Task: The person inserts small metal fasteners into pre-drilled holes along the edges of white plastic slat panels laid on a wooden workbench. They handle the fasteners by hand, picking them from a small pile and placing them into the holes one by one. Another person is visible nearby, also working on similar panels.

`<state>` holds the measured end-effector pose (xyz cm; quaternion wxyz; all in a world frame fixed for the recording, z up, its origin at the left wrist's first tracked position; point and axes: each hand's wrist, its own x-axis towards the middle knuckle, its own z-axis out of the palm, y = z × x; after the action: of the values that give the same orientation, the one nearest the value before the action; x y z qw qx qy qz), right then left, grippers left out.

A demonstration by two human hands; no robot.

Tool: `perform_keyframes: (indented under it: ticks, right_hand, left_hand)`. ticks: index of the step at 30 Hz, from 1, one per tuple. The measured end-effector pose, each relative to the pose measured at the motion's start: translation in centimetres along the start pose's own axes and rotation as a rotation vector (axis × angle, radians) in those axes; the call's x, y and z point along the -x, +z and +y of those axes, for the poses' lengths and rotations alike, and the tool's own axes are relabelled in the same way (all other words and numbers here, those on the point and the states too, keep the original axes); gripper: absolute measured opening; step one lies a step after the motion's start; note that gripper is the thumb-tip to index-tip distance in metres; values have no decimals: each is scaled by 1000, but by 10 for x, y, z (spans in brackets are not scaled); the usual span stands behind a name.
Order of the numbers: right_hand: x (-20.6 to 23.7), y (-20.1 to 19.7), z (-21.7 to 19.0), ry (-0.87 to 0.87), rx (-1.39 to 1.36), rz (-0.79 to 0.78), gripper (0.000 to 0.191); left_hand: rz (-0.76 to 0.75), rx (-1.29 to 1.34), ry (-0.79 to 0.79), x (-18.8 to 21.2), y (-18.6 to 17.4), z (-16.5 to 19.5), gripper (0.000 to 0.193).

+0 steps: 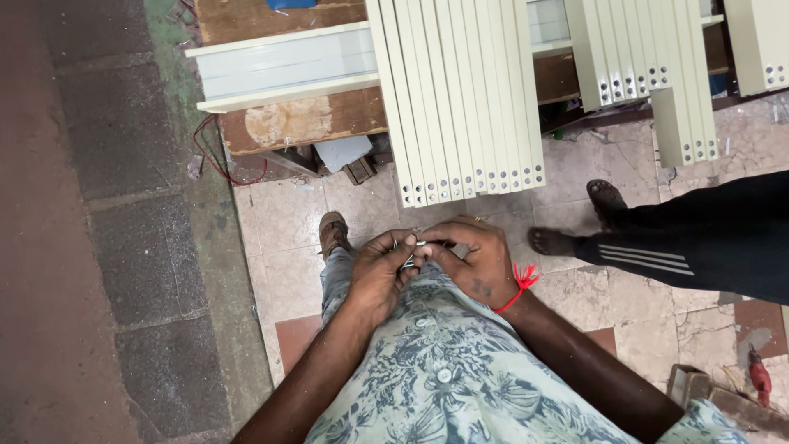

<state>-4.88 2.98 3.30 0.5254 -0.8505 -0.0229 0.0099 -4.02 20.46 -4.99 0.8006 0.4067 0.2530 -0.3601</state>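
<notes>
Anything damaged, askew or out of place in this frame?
A loose red wire trails over the floor beside the wooden bench. Floor tiles look cracked and stained. Both hands, left hand and right hand, pinch a small metal part.

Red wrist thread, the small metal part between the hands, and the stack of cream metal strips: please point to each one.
red wrist thread (519, 285), head view, on the knot with loose ends
small metal part (409, 260), head view, on its shiny bit showing between the fingers
cream metal strips (457, 99), head view, middle of the stack
</notes>
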Motion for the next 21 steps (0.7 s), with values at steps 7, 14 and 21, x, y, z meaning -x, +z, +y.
perform_keyframes:
  ticks: [7, 14, 21]
  right_hand:
    - [10, -3, 13, -92, 75, 16, 12]
    - [-13, -15, 33, -60, 184, 223, 10]
    - [-37, -21, 48, -278, 378, 181, 15]
  left_hand:
    - [13, -20, -31, 3, 5, 5, 20]
    - [30, 26, -21, 2, 13, 13, 29]
    - [61, 43, -38, 6, 3, 12, 37]
